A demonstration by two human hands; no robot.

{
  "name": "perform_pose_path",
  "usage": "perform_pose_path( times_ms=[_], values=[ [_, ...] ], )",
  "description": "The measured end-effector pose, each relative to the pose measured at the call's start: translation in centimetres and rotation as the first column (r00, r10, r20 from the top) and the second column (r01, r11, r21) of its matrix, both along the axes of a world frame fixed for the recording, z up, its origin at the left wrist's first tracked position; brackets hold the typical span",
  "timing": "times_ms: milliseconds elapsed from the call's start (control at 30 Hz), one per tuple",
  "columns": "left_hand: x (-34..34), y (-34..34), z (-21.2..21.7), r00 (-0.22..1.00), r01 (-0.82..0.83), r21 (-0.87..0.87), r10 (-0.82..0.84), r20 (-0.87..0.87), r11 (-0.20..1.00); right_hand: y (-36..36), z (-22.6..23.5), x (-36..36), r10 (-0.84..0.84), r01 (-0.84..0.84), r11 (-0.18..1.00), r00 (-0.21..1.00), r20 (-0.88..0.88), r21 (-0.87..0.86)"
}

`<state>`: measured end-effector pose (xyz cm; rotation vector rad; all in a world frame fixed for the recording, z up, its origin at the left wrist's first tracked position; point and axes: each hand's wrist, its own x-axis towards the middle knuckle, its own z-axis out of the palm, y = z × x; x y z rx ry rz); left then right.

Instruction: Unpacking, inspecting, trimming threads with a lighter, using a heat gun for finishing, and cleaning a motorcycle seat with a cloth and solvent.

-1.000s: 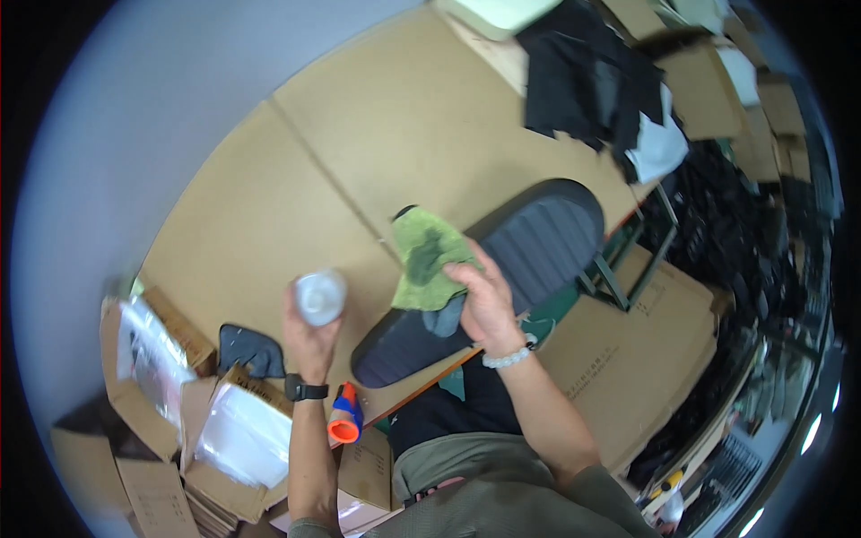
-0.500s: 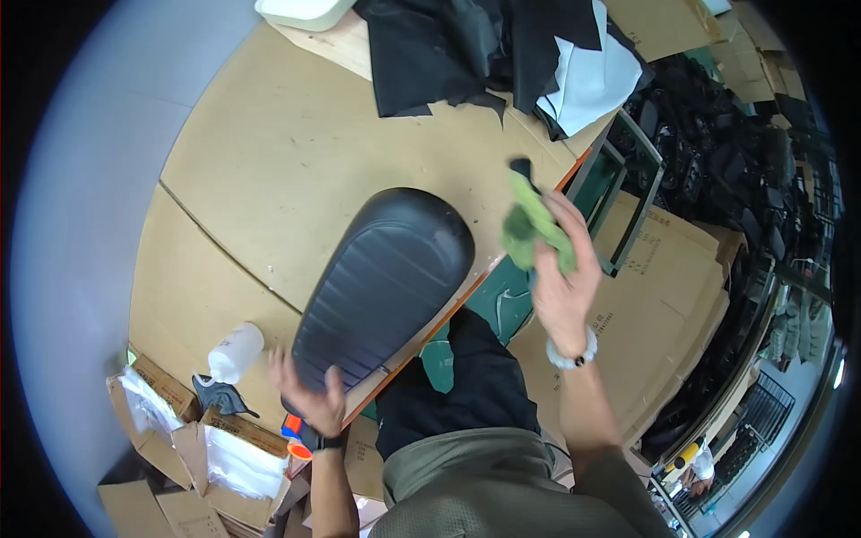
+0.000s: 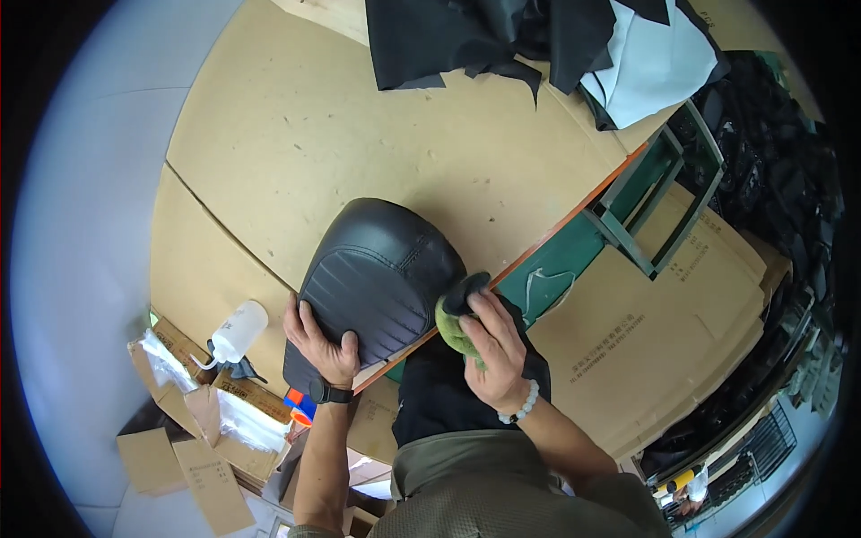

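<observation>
A long black padded seat, ribbed and stitched like a motorcycle seat, lies at the table's near edge with its broad end away from me. My left hand grips its nearer part, fingers over the left side and thumb on top. In my right hand a crumpled green cloth with a black part is pinched between thumb and fingers. The cloth is against or very close to the seat's right side; contact cannot be told for certain.
A white squeeze bottle stands left of the seat. Black sheet pieces and a white sheet lie at the far end of the cardboard-covered table. Open boxes are at lower left, a green metal frame at right.
My right hand has brought the cloth down and left to the seat's right side. My left hand has settled onto the seat, whose near end has shifted slightly.
</observation>
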<state>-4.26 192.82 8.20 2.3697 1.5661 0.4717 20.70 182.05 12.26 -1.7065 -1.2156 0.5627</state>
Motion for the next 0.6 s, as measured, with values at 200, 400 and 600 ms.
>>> perform_pose_path(
  times_ms=[200, 400, 600],
  values=[
    [-0.3, 0.1, -0.3, 1.0, 0.013, -0.007, -0.013, 0.005, 1.0, 8.6, 0.9, 3.3, 0.102, -0.108, 0.975, 0.994, 0.041, 0.196],
    [-0.5, 0.3, -0.2, 1.0, 0.012, -0.01, -0.012, 0.022, 1.0, 2.2, -0.9, 3.2, -0.407, 0.434, 0.899, 0.782, -0.472, -0.055],
    [-0.8, -0.3, -0.8, 0.999, 0.005, -0.035, -0.004, 0.038, 0.999, 10.3, 0.7, 2.7, 0.119, -0.116, 0.979, 0.993, -0.004, 0.168]
  ],
)
